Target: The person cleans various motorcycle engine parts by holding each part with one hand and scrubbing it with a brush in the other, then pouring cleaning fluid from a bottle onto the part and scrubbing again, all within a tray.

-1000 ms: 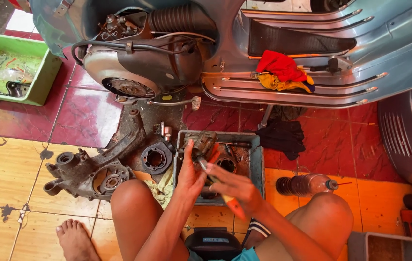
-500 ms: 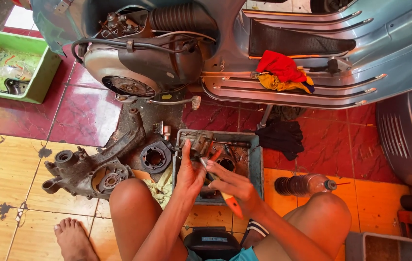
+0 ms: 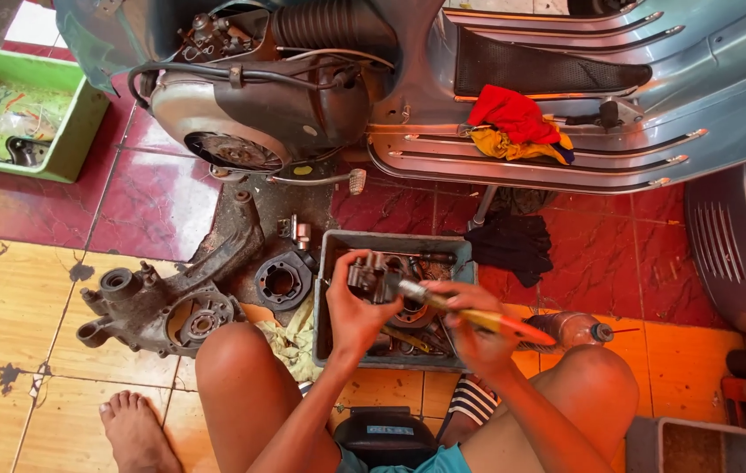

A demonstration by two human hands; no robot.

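From my feed, the biggest thing is the pale blue scooter (image 3: 565, 131) lying across the top of the tiled floor (image 3: 22, 289), its engine side exposed at the upper left and a red and yellow rag (image 3: 513, 123) on its footboard. At the top left corner of the floor sits a green tray (image 3: 66, 140). Below the engine lies a dark engine casing (image 3: 162, 307), with a black round part (image 3: 282, 280) just beside it.

Between the knees I see a grey parts bin (image 3: 338, 245), its far edge toward the scooter. A bottle (image 3: 576, 329) lies on the floor just right of the bin.

Over the bin, my left hand (image 3: 351, 311) is curled around a small metal part (image 3: 368, 278), thumb and fingers clamped on it. My right hand (image 3: 478, 328) is wrapped around a screwdriver (image 3: 469, 317) with an orange-red handle. Its long axis runs from the lower right up to the left, tip meeting the metal part. The part lies left of the right hand, so the left hand is nearer; both hover above the bin's middle.
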